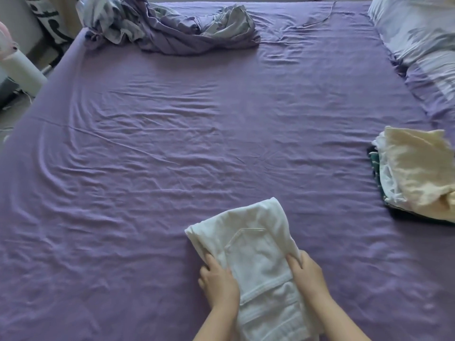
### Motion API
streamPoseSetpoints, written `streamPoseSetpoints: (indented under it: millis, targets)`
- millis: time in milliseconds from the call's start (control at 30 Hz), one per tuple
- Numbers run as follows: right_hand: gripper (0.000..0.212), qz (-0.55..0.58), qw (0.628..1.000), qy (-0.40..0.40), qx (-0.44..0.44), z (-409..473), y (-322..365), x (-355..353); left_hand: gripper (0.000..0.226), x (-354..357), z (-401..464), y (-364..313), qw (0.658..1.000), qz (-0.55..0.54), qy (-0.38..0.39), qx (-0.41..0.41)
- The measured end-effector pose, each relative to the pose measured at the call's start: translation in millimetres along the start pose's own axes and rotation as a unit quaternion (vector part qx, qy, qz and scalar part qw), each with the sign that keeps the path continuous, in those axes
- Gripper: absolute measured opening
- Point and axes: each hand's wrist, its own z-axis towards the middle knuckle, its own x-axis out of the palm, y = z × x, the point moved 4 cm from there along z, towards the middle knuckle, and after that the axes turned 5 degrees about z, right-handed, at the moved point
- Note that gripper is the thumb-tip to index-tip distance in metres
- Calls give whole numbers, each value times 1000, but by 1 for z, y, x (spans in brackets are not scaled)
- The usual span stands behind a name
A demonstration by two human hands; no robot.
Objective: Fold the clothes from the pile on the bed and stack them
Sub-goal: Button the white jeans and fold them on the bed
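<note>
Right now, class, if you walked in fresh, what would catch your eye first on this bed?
Near the bottom centre, both hands, left and right, grip the sides of a folded white garment lying on the purple sheet. At the right edge sits a stack of folded clothes with a cream piece on top; a crumpled purple cover lies at the far side.

Both bare forearms come in from the bottom edge, angled up and slightly toward each other. The left hand [219,283] sits palm down, fingers pointing away from the body, thumb tucked in against the folded white terry-cloth garment [248,252] it holds by the side. The right hand [306,274] mirrors it on the other side, thumb on top and fingers wrapped around the edge. Wrists look fairly straight.
</note>
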Motion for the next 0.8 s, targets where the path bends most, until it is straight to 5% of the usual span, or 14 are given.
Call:
streamPoseSetpoints:
  millis: [267, 600, 800]
  targets:
    - [17, 69, 994, -74, -39, 5, 13, -69, 63, -12, -15, -81, 994, -33, -36, 99]
    - [5, 99, 977, -171, -77, 63, 16, -273, 72, 25, -84, -294, 958, -114, -82, 250]
    - [25, 90, 970, -199, -107, 109, 5, -387, 71, 64, -125, -411, 945, -116, -98, 290]
